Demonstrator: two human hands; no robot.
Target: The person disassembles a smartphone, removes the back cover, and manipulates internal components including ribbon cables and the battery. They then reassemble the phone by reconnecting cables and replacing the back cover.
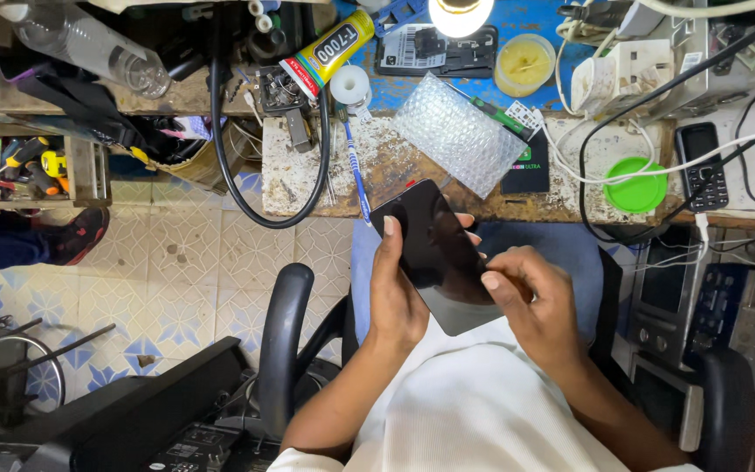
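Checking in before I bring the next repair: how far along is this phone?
Done: the bubble wrap lies emptied on the bench. In hand: the left hand holds the black smartphone, dark glass up, while the right hand touches its edge. Left: the glue tube lies capped.

At the top of the frame you have a worn bench (412,166) with a sheet of bubble wrap (460,131) near its middle. Left of the wrap lies a yellow glue tube (329,51), a white tape roll (350,86) just beside its nozzle. A green lid (635,185) sits toward the right, a black keypad phone (701,164) near it. A lamp (460,13) glares at the top edge. A black hose (220,114) loops down at the left, over the patterned tile floor (185,262).
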